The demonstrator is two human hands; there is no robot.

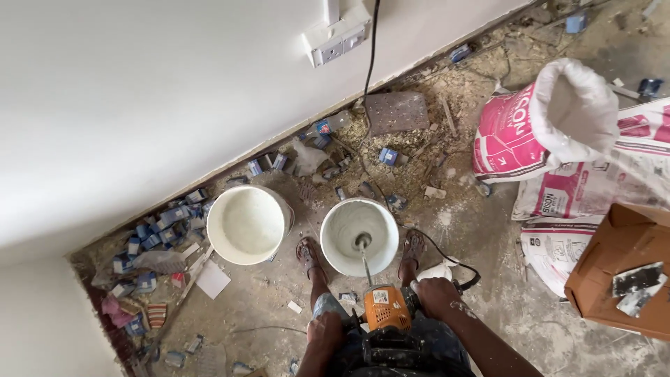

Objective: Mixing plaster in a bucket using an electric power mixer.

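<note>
I look straight down at an orange and black power mixer. My right hand grips its right handle and my left hand grips its left handle. Its metal shaft runs down into a white bucket of pale grey mix, where the paddle sits in the middle. My sandalled feet stand on either side of that bucket. A second white bucket with whitish contents stands just to its left.
Pink and white powder sacks, one open, lie at the right. A brown cardboard box sits at the far right. Blue and white small cartons litter the dusty floor along the white wall. A black cable runs up beside a wall socket.
</note>
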